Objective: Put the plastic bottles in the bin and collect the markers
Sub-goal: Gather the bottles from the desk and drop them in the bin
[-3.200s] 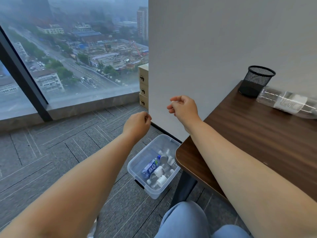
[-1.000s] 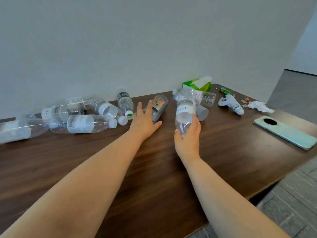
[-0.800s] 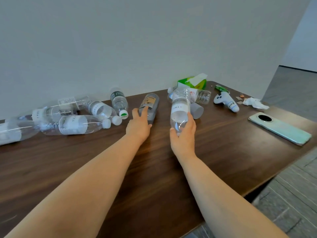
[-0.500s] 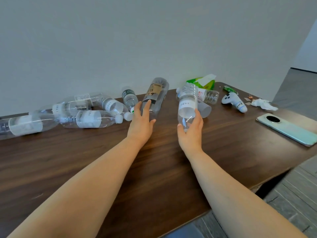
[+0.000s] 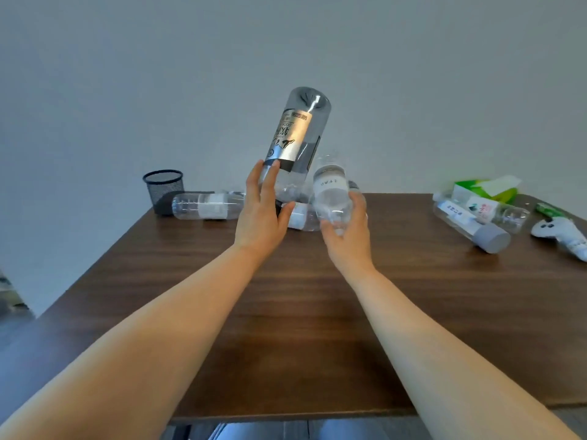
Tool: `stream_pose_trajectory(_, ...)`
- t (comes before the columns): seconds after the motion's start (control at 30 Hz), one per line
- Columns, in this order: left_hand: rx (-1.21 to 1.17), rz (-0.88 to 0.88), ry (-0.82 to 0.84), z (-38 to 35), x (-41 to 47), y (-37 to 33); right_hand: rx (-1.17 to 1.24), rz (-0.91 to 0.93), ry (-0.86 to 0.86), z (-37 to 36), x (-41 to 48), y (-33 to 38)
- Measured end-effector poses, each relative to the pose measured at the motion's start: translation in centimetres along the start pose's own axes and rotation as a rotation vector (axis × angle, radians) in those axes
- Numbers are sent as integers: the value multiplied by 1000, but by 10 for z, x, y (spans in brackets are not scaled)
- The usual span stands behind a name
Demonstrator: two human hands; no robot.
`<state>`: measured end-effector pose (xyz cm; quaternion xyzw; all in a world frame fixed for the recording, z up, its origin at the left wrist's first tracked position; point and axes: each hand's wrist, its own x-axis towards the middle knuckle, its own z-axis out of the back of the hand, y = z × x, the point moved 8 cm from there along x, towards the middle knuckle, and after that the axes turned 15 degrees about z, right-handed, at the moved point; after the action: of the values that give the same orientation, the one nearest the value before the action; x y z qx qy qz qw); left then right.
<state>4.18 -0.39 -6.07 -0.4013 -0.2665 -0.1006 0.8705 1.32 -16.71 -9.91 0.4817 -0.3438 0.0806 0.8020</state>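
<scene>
My left hand [image 5: 262, 214] grips a clear bottle with a tan and black label [image 5: 297, 134], raised base-up above the table. My right hand [image 5: 347, 230] holds a clear bottle with a white label [image 5: 330, 193], also lifted off the wood. More empty bottles lie on the table: one by the mesh cup [image 5: 206, 205], one partly hidden behind my hands [image 5: 300, 216], and a grey-capped one [image 5: 470, 222] at the right. No markers or bin show in the head view.
The brown wooden table [image 5: 301, 312] stands against a white wall. A black mesh pen cup [image 5: 163, 188] is at the back left. A green tissue box [image 5: 486, 188], another small bottle [image 5: 495, 212], a green packet [image 5: 549, 210] and a white game controller [image 5: 562, 233] sit at the right.
Both hands have lifted their bottles off the table, the left one rising high and tilting base-up. The view has swung left, bringing the mesh cup into sight and losing the phone.
</scene>
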Motion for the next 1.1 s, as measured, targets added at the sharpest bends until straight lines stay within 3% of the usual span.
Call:
stream_pose_trajectory(0.43,253,422,-385,288,-71,195,242,228,654,-283,-78,176)
stream_pose_trajectory(0.57,319,554,-428,351,-107,240,224,148,820,-349,-112,205)
stream_pose_trajectory(0.77,310,700,-417,395,-157,294,18,131,996,-417,-143,230)
stream_pose_trajectory(0.9,320,756,-379,404,-177,318,77,-8,1123,-448,-167,230)
stream_pose_trajectory(1.1,359,908,-227,394,-198,361,-25,182,1086,-458,-187,224)
